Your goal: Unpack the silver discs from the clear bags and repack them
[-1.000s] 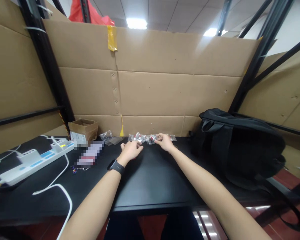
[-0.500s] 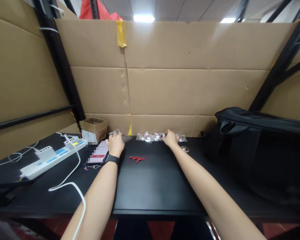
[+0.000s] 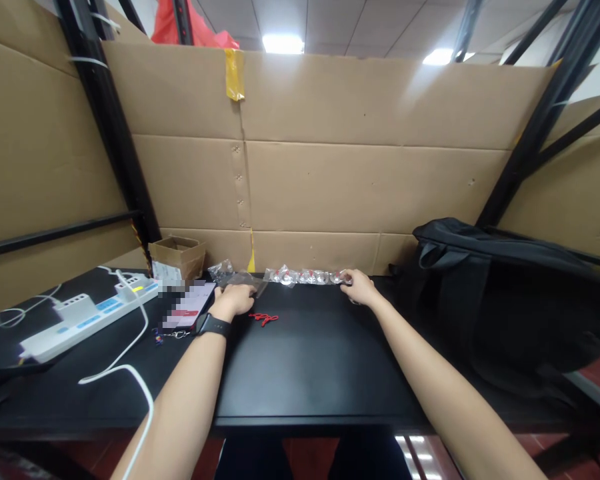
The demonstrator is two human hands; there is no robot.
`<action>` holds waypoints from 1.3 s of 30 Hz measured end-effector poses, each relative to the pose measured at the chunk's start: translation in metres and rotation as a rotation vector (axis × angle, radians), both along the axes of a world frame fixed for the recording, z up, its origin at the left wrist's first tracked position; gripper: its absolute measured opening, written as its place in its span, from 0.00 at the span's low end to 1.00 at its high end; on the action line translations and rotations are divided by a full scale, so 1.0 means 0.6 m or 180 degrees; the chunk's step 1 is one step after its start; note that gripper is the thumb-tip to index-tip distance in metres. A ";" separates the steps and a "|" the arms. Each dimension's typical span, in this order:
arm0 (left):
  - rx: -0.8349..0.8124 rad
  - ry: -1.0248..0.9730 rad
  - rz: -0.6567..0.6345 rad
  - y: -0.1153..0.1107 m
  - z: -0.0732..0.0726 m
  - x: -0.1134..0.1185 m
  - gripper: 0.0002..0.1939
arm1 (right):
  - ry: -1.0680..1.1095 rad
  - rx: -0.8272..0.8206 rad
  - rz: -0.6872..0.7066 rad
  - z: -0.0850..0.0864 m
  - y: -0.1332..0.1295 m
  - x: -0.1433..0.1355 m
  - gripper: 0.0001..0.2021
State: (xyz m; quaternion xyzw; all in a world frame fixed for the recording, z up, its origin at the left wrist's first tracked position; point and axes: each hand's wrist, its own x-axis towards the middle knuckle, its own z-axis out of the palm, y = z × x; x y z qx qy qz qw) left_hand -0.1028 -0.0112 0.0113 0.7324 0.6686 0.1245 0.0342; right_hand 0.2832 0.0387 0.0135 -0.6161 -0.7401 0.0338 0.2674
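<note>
On the black tabletop (image 3: 310,360), my left hand (image 3: 235,300) rests palm down beside a crumpled clear plastic bag (image 3: 223,269), fingers loosely extended over the bag's flat part. Just right of its wrist lies a thin red cord (image 3: 264,319). A row of small clear packets (image 3: 286,275) with shiny silver and red contents runs along the cardboard wall; the contents are too small to name. At the row's right end, my right hand (image 3: 360,288) has thumb and fingers closed around the last packet (image 3: 338,277). A small round metal piece is mostly hidden under this hand.
A phone (image 3: 193,303) and a small open cardboard box (image 3: 179,257) lie left of my left hand. Further left are a white power strip (image 3: 93,320) and a loose white cable (image 3: 135,367). A large black bag (image 3: 510,300) fills the right side. Cardboard panels (image 3: 325,180) close off the back.
My right hand has shifted right along the packets to the row's end. My left hand has lowered toward me, uncovering more of the plastic bag. The whole view has shifted slightly.
</note>
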 end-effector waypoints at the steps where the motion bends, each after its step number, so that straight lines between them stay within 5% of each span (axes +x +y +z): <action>1: -0.0077 0.0036 0.0026 -0.005 0.005 0.005 0.17 | -0.0050 -0.0005 0.0007 0.001 -0.007 0.014 0.13; 10: -0.0405 0.0152 -0.0635 -0.043 0.032 0.082 0.19 | 0.0044 -0.0452 0.0429 -0.010 -0.052 0.084 0.24; 17: 0.0317 -0.0175 -0.1214 -0.044 0.056 0.064 0.13 | -0.0003 -0.0419 0.0521 -0.023 -0.048 0.081 0.21; 23: -0.0543 -0.0114 -0.1185 -0.048 0.056 0.062 0.08 | 0.0092 -0.0362 0.0658 -0.026 -0.045 0.082 0.16; 27: -0.0605 0.0024 -0.1166 -0.043 0.042 0.076 0.02 | 0.0444 -0.0286 0.0706 -0.024 -0.047 0.082 0.14; 31: -0.0202 -0.0082 -0.1345 -0.056 0.052 0.089 0.06 | 0.1204 -0.0063 0.0768 -0.013 -0.058 0.064 0.12; 35: 0.0331 -0.1075 -0.1432 -0.071 0.063 0.122 0.10 | 0.1897 -0.0093 0.1196 0.003 -0.081 0.013 0.15; 39: 0.0350 -0.1828 -0.1202 -0.062 0.044 0.169 0.12 | 0.2200 -0.0130 0.1707 0.010 -0.113 -0.052 0.19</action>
